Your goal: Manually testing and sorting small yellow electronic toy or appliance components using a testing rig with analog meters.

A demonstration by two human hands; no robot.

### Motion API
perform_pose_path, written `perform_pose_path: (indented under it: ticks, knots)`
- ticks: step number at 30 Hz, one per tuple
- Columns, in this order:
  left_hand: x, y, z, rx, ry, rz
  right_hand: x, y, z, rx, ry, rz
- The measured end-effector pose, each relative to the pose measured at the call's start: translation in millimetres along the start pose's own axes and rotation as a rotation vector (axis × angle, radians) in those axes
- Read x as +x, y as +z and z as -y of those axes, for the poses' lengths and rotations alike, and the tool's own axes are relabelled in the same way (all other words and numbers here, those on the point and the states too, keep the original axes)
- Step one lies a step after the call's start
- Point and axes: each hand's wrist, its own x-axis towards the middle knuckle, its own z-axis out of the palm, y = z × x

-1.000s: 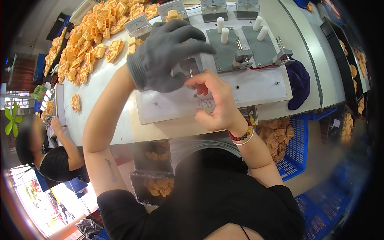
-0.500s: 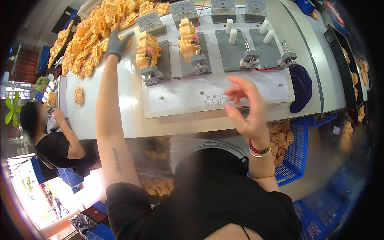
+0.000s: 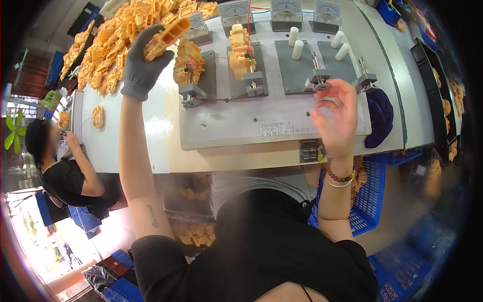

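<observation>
In my gloved left hand (image 3: 140, 70) is a yellow-orange plastic housing (image 3: 170, 37), raised beside the big heap. My right hand (image 3: 338, 118) is bare, its fingers curved and apart with nothing visible between them. Its fingertips are close to the metal clamp (image 3: 318, 79) of the third test fixture; whether they touch it I cannot tell. That fixture's grey plate (image 3: 292, 70) and the plate to its right (image 3: 329, 63) carry white pegs (image 3: 297, 49) and no housing. Two similar housings, one left (image 3: 188, 63) and one right (image 3: 239, 49), sit upright in the left-hand fixtures, with red wires.
A large heap of housings (image 3: 108, 48) covers the table's far left, and a single housing (image 3: 98, 117) lies nearer. Analog meters (image 3: 286, 14) line the back. A dark blue cloth (image 3: 378, 118) is right of the fixture board. A blue crate (image 3: 370, 194) stands below. Someone (image 3: 68, 173) works at left.
My left hand has come back from the heap, now with a housing in it. The right hand has moved right and up, toward the third fixture's clamp.
</observation>
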Motion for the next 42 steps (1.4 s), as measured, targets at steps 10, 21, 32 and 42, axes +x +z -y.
perform_pose_path:
  ticks: [10,21,32,42]
  knots:
    - [11,48,-100,0.169,0.247,0.188,-1,-2,-6,-0.154,-0.293,0.004]
    - [72,144,-147,0.8,0.802,0.126,-1,-4,-7,-0.145,-0.303,0.002]
    - [54,148,-144,0.541,0.711,0.362,-6,-1,-11,-0.194,-0.23,0.006]
    - [35,169,-148,0.611,0.671,0.6,-12,-9,-20,-0.075,-0.237,0.023]
